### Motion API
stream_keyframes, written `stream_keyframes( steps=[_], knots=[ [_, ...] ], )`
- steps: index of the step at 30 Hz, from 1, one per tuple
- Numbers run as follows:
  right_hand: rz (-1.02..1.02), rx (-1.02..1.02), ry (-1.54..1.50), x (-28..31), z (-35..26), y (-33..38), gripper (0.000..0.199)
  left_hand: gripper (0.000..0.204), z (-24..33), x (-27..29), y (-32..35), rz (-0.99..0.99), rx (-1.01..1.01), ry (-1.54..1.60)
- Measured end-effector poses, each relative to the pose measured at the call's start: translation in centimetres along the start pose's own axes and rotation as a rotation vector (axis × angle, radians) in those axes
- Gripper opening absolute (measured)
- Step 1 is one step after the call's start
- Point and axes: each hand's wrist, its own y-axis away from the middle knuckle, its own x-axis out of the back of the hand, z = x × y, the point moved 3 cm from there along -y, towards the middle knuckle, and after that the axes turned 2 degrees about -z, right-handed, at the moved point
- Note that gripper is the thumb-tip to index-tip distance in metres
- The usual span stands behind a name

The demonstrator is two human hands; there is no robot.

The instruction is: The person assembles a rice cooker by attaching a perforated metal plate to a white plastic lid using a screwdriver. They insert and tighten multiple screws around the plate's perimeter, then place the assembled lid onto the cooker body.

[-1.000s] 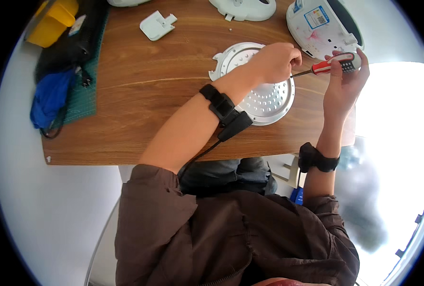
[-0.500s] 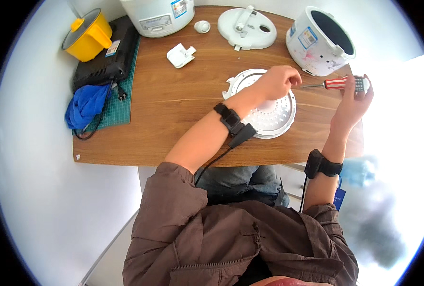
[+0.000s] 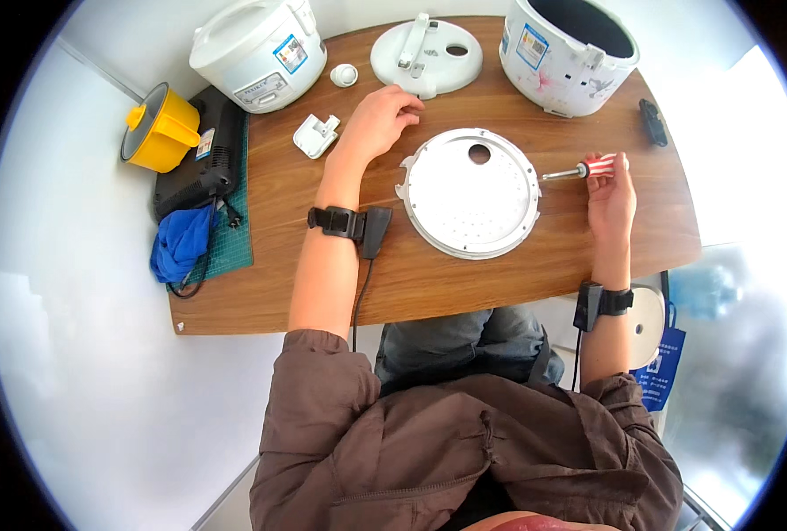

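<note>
My right hand (image 3: 613,199) grips a screwdriver (image 3: 567,173) by its red-and-white striped handle. Its metal shaft points left, toward the rim of a round white perforated plate (image 3: 473,199) lying on the table. My left hand (image 3: 383,122) is beside a round white lid (image 3: 427,64), at its near edge. The left fingers are curled in, and whatever they may hold is too small or hidden. Left of that hand lies a small white plastic piece (image 3: 315,136), and behind it a small round white cap (image 3: 344,75).
White rice cooker (image 3: 261,62) at back left; open white cooker body (image 3: 566,62) at back right, a dark strip-shaped part (image 3: 652,122) beside it. On the left, a yellow pot (image 3: 163,128) tops a black device (image 3: 181,186), near a blue cloth (image 3: 181,243) and green mat (image 3: 234,234).
My left hand has moved left from over the plate to near the lid, uncovering the plate. My right hand keeps the screwdriver, now lower and farther left. The whole view has shifted.
</note>
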Motion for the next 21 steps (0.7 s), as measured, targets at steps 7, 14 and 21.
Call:
stream_keyframes(
  steps=[7,14,21],
  knots=[
    [-0.083,0.059,0.08,-1.2,-0.2,1.2,0.018,0.011,-0.3,-1.2,-0.1,0.044,-0.052,-0.116],
    [-0.083,0.076,0.126,-1.8,-0.3,1.4,0.018,0.013,-0.4,-1.7,0.0,0.106,-0.08,-0.125],
    [-0.078,0.086,0.13,-2.0,-0.2,1.4,0.017,0.011,-0.4,-1.9,0.3,0.16,-0.152,-0.194]
  ],
)
